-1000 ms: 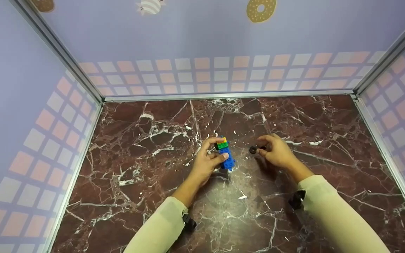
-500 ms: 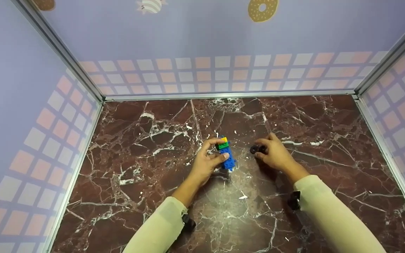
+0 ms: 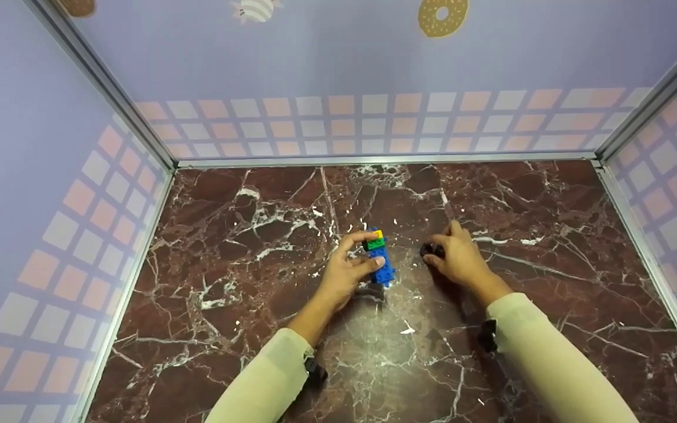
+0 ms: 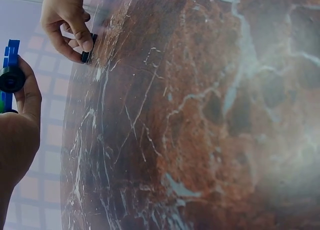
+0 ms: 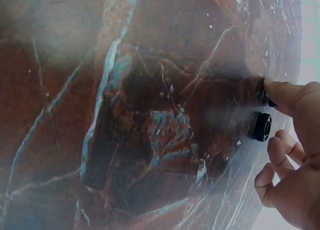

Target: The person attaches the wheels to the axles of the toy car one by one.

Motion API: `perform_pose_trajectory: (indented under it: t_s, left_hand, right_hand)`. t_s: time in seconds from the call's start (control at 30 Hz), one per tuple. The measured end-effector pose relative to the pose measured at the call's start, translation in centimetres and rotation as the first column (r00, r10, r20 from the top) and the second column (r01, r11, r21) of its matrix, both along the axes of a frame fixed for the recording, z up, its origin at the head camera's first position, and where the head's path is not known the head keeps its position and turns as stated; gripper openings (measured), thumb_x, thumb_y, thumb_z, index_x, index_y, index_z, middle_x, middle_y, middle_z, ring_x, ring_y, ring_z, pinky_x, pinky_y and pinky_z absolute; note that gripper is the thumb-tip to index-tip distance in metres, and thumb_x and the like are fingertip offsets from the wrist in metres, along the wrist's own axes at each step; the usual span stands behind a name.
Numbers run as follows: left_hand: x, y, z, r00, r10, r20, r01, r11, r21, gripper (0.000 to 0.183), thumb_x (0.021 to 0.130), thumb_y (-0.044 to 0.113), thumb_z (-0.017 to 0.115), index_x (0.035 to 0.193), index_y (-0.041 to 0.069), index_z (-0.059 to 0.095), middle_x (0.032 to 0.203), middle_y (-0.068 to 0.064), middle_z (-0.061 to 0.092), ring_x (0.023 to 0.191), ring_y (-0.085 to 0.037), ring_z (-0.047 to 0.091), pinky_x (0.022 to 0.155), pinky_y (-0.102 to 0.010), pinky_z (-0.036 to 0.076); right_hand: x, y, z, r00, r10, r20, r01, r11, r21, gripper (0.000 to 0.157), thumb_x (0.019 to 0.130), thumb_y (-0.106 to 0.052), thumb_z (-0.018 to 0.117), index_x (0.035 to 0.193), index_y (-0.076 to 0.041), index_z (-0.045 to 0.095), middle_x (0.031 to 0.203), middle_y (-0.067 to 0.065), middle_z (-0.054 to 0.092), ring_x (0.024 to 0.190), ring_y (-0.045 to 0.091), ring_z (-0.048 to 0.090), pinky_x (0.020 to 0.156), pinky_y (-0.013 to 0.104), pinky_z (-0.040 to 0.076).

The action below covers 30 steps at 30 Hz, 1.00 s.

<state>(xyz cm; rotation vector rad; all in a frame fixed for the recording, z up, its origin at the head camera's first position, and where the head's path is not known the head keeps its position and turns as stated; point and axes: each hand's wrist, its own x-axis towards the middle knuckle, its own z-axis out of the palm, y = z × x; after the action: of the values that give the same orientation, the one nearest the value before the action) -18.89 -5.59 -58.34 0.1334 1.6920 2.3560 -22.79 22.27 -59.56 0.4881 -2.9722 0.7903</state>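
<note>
Left fingers (image 3: 368, 268) pinch a blue toy (image 3: 383, 274); right fingers (image 3: 436, 261) pinch black wheels (image 5: 263, 126).
Those wheels look like two, but it's blurry between the fingers; the brown table (image 3: 197, 346) is below them.

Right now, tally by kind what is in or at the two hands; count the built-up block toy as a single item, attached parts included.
Block toy, at the left hand: 1
Black wheels, at the right hand: 2
Total: 3
</note>
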Motion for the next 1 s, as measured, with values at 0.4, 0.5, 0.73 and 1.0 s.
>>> perform_pose_trajectory:
  t_s: [0.4,0.5,0.73,1.0]
  left_hand:
    - [0.1,0.2,0.2,1.000,-0.024,-0.018,0.024,1.000,-0.006,0.058,0.093,-0.010,0.080,0.146,-0.005,0.057,0.155,-0.022,0.055,0.107,-0.025,0.079,0.095,-0.045,0.072]
    - [0.0,0.3,0.1,0.999,-0.029,-0.014,0.029,0.999,-0.015,0.058,0.093,-0.010,0.080,0.146,-0.004,0.058,0.155,-0.023,0.057,0.105,-0.025,0.079,0.094,-0.047,0.072]
    - [0.0,0.6,-0.1,0.999,-0.043,-0.013,0.042,0.999,-0.019,0.059,0.094,-0.009,0.080,0.148,-0.002,0.059,0.153,-0.023,0.060,0.103,-0.024,0.079,0.094,-0.050,0.072]
    - [-0.1,0.9,0.2,0.999,-0.046,0.007,0.047,0.998,-0.032,0.058,0.094,-0.005,0.081,0.148,0.002,0.061,0.145,-0.027,0.066,0.104,-0.027,0.081,0.099,-0.056,0.070]
  right_hand:
    - [0.2,-0.9,2.0,0.998,0.061,0.036,-0.051,0.972,-0.228,0.026,0.094,-0.007,0.086,0.118,0.003,0.079,0.094,0.014,0.067,0.082,0.024,0.064,0.072,0.031,0.054]
    - [0.4,-1.4,3.1,0.996,0.069,0.057,-0.052,0.965,-0.257,0.027,0.095,-0.007,0.086,0.119,0.001,0.079,0.099,0.016,0.072,0.086,0.026,0.069,0.076,0.036,0.062]
    - [0.6,-2.2,4.8,0.989,0.128,0.067,-0.099,0.939,-0.328,0.033,0.095,-0.005,0.085,0.127,-0.003,0.079,0.107,0.013,0.076,0.093,0.025,0.073,0.085,0.054,0.069]
    - [1.0,-2.5,5.8,0.984,0.171,0.055,-0.142,0.928,-0.345,0.037,0.094,-0.005,0.086,0.130,-0.003,0.078,0.117,0.012,0.079,0.094,0.024,0.075,0.078,0.025,0.061]
